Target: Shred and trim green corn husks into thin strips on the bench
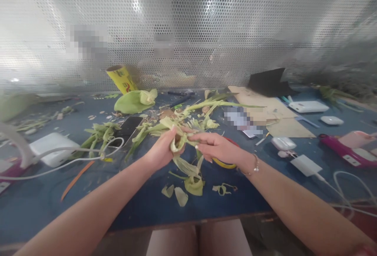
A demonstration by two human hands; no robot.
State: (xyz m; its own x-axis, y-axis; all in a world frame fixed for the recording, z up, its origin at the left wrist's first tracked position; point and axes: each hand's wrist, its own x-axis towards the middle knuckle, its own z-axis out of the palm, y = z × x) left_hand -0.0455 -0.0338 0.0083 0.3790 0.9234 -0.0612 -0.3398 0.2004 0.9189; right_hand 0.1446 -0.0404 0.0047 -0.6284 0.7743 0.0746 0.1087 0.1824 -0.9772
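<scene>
My left hand (pixel 160 152) is wrapped round a pale green, husk-like leaf roll (pixel 177 146) whose hollow end faces me. From the right, my right hand (pixel 219 148) reaches to the roll's edge. Its thumb and fingers close on a leaf strip there, though the fingertips are partly hidden. Below the hands lie a curled green leaf piece (pixel 194 185) and cut pale scraps (pixel 180 196). A red and yellow ring (pixel 225 165), probably a tape roll, sits partly under my right hand. Long leaf stalks (pixel 206 106) spread behind the roll.
A yellow tube (pixel 121 79) and a broad green leaf (pixel 132 103) stand at the back. Left are a dark phone (pixel 129 128), a white box (pixel 53 148) and cables. Cardboard (pixel 291 127), white earphone cases (pixel 283 144) and a charger (pixel 306 165) lie right. A perforated screen closes the back.
</scene>
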